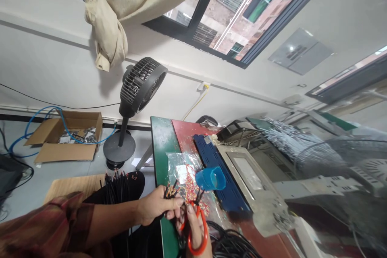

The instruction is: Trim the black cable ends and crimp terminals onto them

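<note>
My left hand (pixel 160 205) is closed around several black cables whose stripped ends show orange and copper wires (pixel 171 190). Close beside it, my right hand (pixel 195 225) grips orange-handled scissors (pixel 205 234), with dark blades pointing up and away. The fingertips of both hands almost meet over the table's edge. Small red and yellow scraps (pixel 191 183) lie scattered on a clear plastic bag (pixel 173 161) just beyond the hands. More black cables with stripped tips (pixel 116 187) rest on my lap.
A blue cup (pixel 211 178) stands on the green and red table (pixel 160 137), beside a machine (pixel 250 177). Coiled black cables (pixel 229 242) lie right of my right hand. A standing fan (pixel 142 84) and an open cardboard box (pixel 69 151) are on the floor at left.
</note>
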{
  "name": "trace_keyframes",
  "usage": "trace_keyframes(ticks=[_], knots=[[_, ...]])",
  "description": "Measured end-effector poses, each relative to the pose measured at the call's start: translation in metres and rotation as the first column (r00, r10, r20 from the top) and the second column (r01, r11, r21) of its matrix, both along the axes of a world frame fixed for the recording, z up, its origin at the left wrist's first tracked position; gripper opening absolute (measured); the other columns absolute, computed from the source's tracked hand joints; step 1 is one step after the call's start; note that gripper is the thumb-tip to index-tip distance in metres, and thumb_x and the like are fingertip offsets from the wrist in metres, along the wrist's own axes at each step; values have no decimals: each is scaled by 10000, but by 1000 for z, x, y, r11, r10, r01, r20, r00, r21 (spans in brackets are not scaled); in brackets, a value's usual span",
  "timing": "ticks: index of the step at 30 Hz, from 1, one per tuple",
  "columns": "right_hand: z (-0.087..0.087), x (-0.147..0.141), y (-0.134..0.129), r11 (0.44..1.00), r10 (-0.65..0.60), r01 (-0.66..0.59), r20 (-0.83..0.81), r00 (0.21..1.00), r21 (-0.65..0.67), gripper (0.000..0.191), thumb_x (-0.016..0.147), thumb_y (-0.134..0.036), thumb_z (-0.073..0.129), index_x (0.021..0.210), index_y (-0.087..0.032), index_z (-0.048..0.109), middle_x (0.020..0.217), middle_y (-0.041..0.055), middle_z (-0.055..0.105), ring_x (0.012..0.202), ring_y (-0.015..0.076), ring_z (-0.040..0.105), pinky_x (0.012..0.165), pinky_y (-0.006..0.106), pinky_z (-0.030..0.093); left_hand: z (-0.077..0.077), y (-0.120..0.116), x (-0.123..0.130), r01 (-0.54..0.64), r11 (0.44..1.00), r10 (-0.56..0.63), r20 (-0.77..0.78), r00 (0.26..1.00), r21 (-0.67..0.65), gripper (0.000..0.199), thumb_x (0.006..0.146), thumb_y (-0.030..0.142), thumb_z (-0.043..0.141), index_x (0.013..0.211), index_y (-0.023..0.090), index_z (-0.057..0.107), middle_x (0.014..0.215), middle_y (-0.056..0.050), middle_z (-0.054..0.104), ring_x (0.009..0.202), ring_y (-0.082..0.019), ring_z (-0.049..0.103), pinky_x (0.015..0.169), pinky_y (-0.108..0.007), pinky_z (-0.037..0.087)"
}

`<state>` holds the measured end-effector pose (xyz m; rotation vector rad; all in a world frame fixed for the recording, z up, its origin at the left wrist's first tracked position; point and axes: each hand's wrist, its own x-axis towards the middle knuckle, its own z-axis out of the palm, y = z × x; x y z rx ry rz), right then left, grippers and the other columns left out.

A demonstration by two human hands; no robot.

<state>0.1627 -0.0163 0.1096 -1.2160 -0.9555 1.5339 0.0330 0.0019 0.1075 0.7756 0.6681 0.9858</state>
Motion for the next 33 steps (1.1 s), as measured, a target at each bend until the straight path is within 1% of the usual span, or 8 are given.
trace_keyframes(ticks=[4, 9, 15, 20, 24, 28, 30, 33], knots=[[-2, 1, -1, 999, 39, -39, -39, 999, -11, 395, 753, -526, 593, 605, -164, 540, 489, -35, 459, 415, 64, 373, 405, 186, 235, 4, -2, 0, -1, 1000, 2, 29, 1000, -16, 435, 696, 503, 645, 554, 101, 560, 528, -11, 526, 410, -35, 370, 422, -187, 233], [-6, 2, 1, 993, 114, -110, -108, 988, 38, 373, 777, -482, 575, 582, -168, 530, 484, -37, 436, 394, 68, 357, 388, 201, 208, 5, -2, -1, 20, 1000, -20, 6, 1000, -11, 442, 707, 514, 628, 538, 114, 544, 472, 14, 473, 405, -37, 345, 427, -191, 232], [-7, 6, 2, 986, 163, -165, -159, 974, 0, 479, 813, -571, 460, 571, -167, 546, 536, -5, 497, 427, 86, 405, 384, 206, 280, 0, 0, -2, 38, 998, -39, -40, 998, -41, 408, 690, 510, 643, 609, 121, 549, 517, 9, 523, 399, -35, 361, 410, -199, 222], [-6, 8, 2, 979, 195, -201, -143, 970, -27, 461, 782, -583, 508, 580, -169, 532, 517, -13, 488, 416, 85, 406, 370, 197, 282, 5, -1, -6, 74, 996, -75, -7, 997, -47, 373, 695, 470, 647, 574, 142, 516, 489, 20, 500, 376, -24, 306, 403, -220, 158], [-2, 5, 4, 995, 90, -95, -119, 989, -32, 440, 755, -559, 565, 571, -163, 513, 477, -34, 464, 379, 61, 375, 368, 181, 259, 9, -1, -8, 115, 991, -115, 13, 993, -72, 352, 681, 444, 659, 566, 148, 508, 482, 23, 495, 370, -18, 287, 404, -226, 138], [0, 2, 5, 998, -64, 61, -101, 993, -31, 430, 698, -586, 610, 780, -164, 617, 471, -32, 516, 367, 76, 420, 360, 172, 268, 11, 0, -9, 144, 984, -143, 19, 990, -101, 315, 661, 427, 672, 619, 142, 543, 507, 19, 516, 371, -17, 297, 398, -223, 129], [-2, 3, 4, 996, -82, 84, -100, 992, 18, 452, 709, -587, 593, 858, -163, 643, 506, -17, 548, 399, 94, 456, 374, 187, 303, 12, 0, -9, 147, 984, -145, 30, 989, -103, 305, 656, 423, 673, 635, 141, 559, 521, 17, 522, 373, -15, 300, 396, -222, 120], [-8, 9, 2, 994, -56, 67, -114, 992, 90, 367, 737, -508, 605, 883, -176, 665, 540, -13, 561, 445, 101, 476, 406, 200, 348, 10, 0, -9, 156, 982, -151, 47, 987, -106, 307, 667, 425, 667, 622, 140, 559, 503, 21, 506, 365, -11, 279, 397, -222, 118]])
